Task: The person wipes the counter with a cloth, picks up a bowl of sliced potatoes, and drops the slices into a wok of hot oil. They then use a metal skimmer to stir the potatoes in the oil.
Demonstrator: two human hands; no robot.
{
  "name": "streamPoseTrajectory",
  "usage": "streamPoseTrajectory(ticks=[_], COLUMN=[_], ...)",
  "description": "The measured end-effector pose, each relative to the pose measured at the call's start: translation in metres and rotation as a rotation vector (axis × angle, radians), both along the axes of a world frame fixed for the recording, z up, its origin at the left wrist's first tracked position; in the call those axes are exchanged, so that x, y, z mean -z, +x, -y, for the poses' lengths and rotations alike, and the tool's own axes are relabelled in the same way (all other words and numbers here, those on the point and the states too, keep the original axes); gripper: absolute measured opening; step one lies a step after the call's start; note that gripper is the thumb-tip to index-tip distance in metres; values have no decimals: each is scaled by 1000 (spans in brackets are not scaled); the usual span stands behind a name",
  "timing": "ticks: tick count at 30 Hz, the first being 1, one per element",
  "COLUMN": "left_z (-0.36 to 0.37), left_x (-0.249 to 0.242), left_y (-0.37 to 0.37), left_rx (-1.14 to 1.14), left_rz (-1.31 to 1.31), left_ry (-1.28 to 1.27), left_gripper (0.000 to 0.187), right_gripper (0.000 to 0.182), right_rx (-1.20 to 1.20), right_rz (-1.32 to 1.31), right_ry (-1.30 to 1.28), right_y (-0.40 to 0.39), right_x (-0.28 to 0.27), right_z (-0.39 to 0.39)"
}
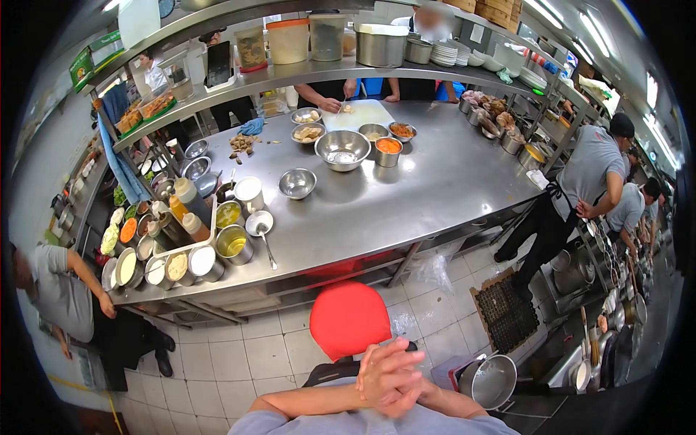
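Observation:
My left hand (372,373) and my right hand (411,384) are clasped together in front of my body, low in the head view. Their fingers overlap and press against each other, and no object shows between them. Partly hidden by each other, they hang above the floor, close to a red seat (349,319). Beyond that seat stands a steel worktable (435,188), out of contact with both hands. On it are a large steel bowl (342,150), a smaller empty bowl (297,183) and a spoon (268,246) resting on a white container.
Sauce tubs and squeeze bottles (190,199) crowd the table's left end. Across the table, another person's hands work at a white cutting board (366,114). Co-workers stand at left and right. A steel pot (489,380) sits at my right, and a black mat (505,312) lies on the tiles.

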State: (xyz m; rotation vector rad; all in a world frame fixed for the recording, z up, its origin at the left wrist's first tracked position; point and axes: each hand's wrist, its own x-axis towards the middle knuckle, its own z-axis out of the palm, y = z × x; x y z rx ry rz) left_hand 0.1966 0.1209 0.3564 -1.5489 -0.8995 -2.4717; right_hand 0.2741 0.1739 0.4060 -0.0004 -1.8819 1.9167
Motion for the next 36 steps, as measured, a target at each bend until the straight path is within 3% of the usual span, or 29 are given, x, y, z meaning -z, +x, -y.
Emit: streamPoseTrajectory(ticks=[2,3,5,8,9,11,14,17,21,23,27,29,30,33,36], left_z=[-6,-4,-4,-5,-7,-14,-12,-15,-14,-12,-11,-12,-14,-18,-13], left_x=[-72,-76,-80,-86,-60,13,-57,-59,-55,-49,-48,-51,-47,-37,-44], left_y=[-9,-6,2,-4,-3,0,-8,-1,-2,-3,-7,-10,-8,-5,-16], left_rx=[115,114,381,580,584,669,572,494,467,449,367,313,320,329,391], left_rz=[-40,-40,329,397,396,328,247,406,432,374,284,89,89,18,-122], left_ry=[-152,-149,-152,-165,-165,162,144,149,84,28,-63,-134,-137,-72,-265], left_gripper=[36,36,42,43,43,47,47,45,47,50,54,57,57,56,60], right_gripper=[16,16,15,14,13,12,12,11,11,17,24,40,40,39,39], right_rx=[52,81,152,209,212,210,231,253,278,280,315,562,638,587,528], right_rz=[17,25,34,57,69,96,127,144,152,125,159,76,48,36,35], right_ry=[-4,-5,6,-44,-80,-166,-260,-349,-457,-156,-257,96,176,84,-20], right_y=[-3,-4,-9,-14,-14,-12,-11,-15,-19,-17,-22,-31,-32,-28,-21], right_x=[0,0,0,-6,-8,-13,-16,-17,-12,-1,-9,-17,-17,-14,-11], right_z=[6,9,16,16,14,12,14,19,21,20,20,17,16,17,18])
